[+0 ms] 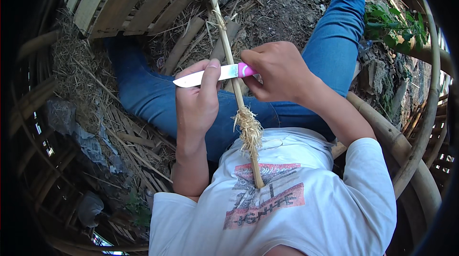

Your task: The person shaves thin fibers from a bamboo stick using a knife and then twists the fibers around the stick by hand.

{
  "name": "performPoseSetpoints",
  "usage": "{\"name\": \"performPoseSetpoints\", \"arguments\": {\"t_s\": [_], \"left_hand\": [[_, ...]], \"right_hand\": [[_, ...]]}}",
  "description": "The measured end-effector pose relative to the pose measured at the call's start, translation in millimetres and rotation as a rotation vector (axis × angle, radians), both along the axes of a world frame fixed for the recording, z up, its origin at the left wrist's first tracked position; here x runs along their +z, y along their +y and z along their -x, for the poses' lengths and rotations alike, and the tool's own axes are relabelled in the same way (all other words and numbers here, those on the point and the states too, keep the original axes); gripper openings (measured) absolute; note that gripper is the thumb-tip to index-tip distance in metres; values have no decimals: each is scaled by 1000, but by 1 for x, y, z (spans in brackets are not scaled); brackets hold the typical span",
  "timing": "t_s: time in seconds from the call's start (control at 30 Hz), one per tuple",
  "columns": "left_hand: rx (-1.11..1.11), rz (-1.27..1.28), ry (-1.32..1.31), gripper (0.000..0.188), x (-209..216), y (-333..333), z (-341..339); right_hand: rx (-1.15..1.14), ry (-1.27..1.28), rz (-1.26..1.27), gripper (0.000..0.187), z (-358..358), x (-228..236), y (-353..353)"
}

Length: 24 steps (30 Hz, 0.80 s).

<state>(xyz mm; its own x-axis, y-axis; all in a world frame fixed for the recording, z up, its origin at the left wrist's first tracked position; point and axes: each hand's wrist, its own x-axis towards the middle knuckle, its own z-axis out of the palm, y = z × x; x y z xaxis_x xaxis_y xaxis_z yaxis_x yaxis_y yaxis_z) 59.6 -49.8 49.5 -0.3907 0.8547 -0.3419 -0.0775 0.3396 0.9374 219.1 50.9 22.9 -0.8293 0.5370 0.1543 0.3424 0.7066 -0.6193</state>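
Note:
A long, thin bamboo stick (241, 98) slants from the top of the view down to my shirt, its lower end resting against my belly. Pale curled shavings (249, 131) bunch around it near that end. Across the stick lies a knife (191, 80) with a bright blade and a pink handle. The handle is gripped in my right hand (277, 72), just right of the stick. My left hand (197, 103) is closed at the blade, thumb over its face and fingers behind it, left of the stick. Where the blade meets the stick, the contact is partly hidden.
My jeans-clad legs (330, 50) spread out on both sides. A slatted wooden panel (129, 2) stands at upper left. Straw and split bamboo (184, 45) litter the ground. Curved bamboo poles (399, 146) run along the right, near a leafy plant (397, 26). Plastic scraps (88, 143) lie left.

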Motion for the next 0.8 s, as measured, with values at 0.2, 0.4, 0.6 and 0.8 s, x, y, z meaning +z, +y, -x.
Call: {"name": "performPoseSetpoints", "arguments": {"t_s": [0.2, 0.4, 0.6, 0.8], "left_hand": [[-61, -41, 85, 29, 8, -16, -13], [-41, -39, 151, 26, 8, -5, -17], [-74, -17, 145, 25, 8, -4, -14], [-68, -36, 166, 26, 2, 3, -9]], "right_hand": [[21, -77, 138, 13, -7, -5, -18], [3, -116, 216, 16, 0, -10, -11], [-14, -113, 235, 19, 3, -14, -12], [-28, -152, 181, 11, 12, -17, -4]]}}
